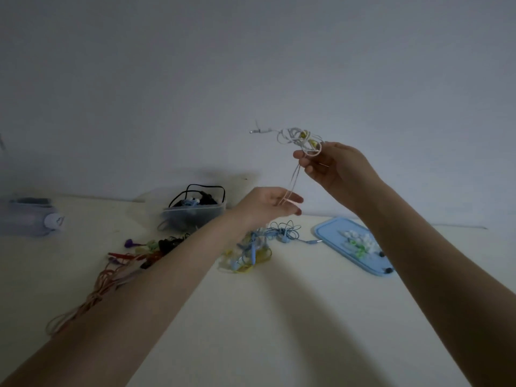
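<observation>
Our right hand [337, 169] pinches the knotted bundle of the white earphone cable [300, 138], raised at about one o'clock in the view. Our left hand [268, 203], at seven o'clock from it, pinches the two strands hanging down. We judge we are mid-untangling: next, the left should draw those strands gently free while the right loosens the loops. Blue earphones [282, 231] lie on the table [279, 317] below.

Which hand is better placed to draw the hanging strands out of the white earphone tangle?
Left, probably. The left hand pinches the two strands below the white earphone tangle and can pull downward. The right hand grips the tangle itself aloft, so it serves better as the anchor.
</observation>
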{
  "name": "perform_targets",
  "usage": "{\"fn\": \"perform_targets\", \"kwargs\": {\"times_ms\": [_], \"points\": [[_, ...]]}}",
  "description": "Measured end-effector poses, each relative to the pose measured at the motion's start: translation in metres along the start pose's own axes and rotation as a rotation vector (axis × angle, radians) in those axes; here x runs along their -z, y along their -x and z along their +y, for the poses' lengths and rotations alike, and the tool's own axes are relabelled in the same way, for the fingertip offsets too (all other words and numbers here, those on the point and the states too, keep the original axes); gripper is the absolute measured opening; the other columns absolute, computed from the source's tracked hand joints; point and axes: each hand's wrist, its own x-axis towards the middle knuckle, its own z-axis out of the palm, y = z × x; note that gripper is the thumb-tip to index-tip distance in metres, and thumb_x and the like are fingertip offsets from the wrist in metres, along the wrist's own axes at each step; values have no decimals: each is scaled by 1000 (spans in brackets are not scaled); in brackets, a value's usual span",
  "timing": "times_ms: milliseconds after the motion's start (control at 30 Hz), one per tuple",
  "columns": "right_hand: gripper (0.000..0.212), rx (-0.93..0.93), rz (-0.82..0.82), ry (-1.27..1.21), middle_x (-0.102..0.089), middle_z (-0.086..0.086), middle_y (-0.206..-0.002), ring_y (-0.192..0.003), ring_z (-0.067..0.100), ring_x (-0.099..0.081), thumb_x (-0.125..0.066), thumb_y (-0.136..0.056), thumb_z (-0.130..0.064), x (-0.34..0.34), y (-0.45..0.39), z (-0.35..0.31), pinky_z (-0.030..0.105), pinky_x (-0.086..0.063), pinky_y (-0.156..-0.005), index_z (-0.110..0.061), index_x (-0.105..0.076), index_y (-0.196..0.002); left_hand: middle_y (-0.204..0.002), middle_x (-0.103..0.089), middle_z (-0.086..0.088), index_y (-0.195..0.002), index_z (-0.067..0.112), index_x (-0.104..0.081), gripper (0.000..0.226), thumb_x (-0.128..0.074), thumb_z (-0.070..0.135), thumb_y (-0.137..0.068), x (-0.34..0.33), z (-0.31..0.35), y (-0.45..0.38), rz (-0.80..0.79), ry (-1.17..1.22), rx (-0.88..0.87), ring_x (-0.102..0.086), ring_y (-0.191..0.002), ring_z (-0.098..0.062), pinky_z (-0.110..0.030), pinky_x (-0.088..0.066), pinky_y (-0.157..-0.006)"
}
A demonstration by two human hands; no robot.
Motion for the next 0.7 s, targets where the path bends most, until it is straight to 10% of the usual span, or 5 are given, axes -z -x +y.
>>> {"fn": "perform_targets", "kwargs": {"times_ms": [367, 700], "points": [[15, 51, 160, 36, -64, 16, -63, -52, 16, -62, -35, -94, 7, 28, 8, -24, 20, -53, -55, 5, -50, -94, -66, -67, -2, -91, 13, -67, 32, -39, 27, -100, -10, -5, -7, 2, 59, 142, -55, -55, -9, -22, -44, -61], [20, -226, 81, 113, -59, 6, -56, -47, 11, -49, -41, -93, -2, 49, 21, -4, 16, -44, -44, 0, -57, -81, -114, -56, 3, -96, 23, -69, 31, -39, 32, -99, -7, 3, -4, 99, 6, 152, -47, -103, -14, -29, -37, -87]]}}
